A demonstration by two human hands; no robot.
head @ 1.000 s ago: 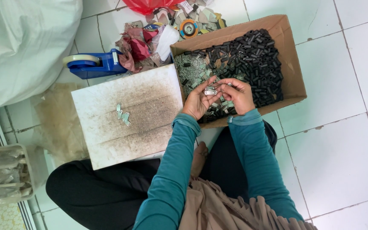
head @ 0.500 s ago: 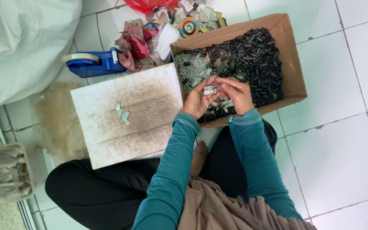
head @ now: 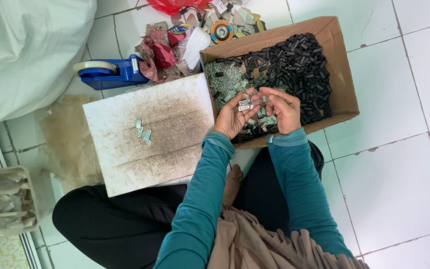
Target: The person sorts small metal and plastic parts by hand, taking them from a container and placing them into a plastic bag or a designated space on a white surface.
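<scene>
My left hand [head: 233, 117] is cupped palm up over the near edge of the cardboard box [head: 342, 79], holding several small silver metal plates [head: 245, 104]. My right hand [head: 283, 108] is beside it, fingertips pinching at the plates in the left palm. The box holds a heap of small black cylindrical parts [head: 294, 65] on the right and more silver plates [head: 225, 82] on the left. A few silver plates [head: 144, 132] lie on the dirty white board [head: 175, 149] to the left of the box.
A blue tape dispenser [head: 110, 73] lies behind the board. Red cloth and mixed scraps [head: 175, 42] are piled at the back. A large white sack [head: 26, 50] fills the top left. A clear plastic tub [head: 3, 201] stands at the lower left on the tiled floor.
Both hands stay together over the box's near edge; the fingers shift slightly while handling the silver plates. Nothing else has moved.
</scene>
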